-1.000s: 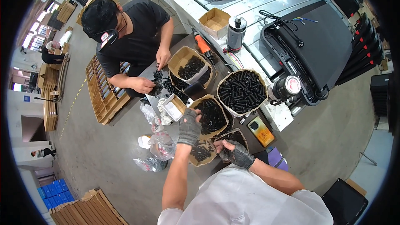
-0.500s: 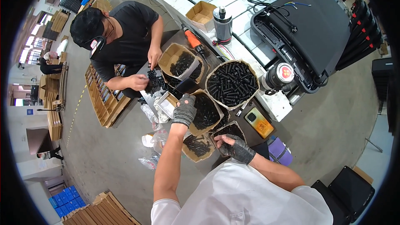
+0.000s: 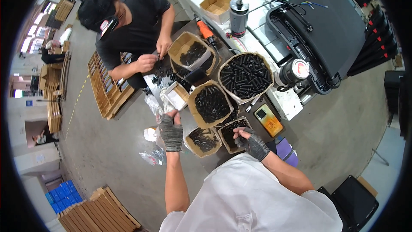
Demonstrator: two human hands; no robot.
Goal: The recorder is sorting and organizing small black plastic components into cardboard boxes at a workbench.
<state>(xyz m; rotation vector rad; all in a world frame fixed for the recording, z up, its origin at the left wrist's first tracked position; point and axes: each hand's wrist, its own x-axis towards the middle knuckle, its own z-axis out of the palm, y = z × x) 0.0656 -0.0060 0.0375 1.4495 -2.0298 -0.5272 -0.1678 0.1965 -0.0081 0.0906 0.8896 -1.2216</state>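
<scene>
My left hand [image 3: 171,133], in a grey fingerless glove, is off the cartons, just below the small white box [image 3: 175,96]. Its fingers are curled together with the thumb; whatever they may hold is hidden. In a matching glove, my right hand [image 3: 253,145] is at the edge of a carton of small dark parts [image 3: 234,131], its fingertips drawn together around something too small to name. Between the hands stands a carton with a few dark pieces [image 3: 203,141]. Beyond it are an open carton of black parts [image 3: 211,104] and a fuller one of black cylindrical pieces [image 3: 245,76].
A phone in a yellow case [image 3: 268,120] lies right of the cartons. Farther off are an orange power tool [image 3: 205,29], a metal cylinder [image 3: 238,18] and a large black panel [image 3: 319,34]. Across the table, a co-worker [image 3: 137,30] handles small dark parts.
My left hand has drawn back from the carton of black parts toward me and to the left. My right hand has shifted slightly. The co-worker's hands have come together.
</scene>
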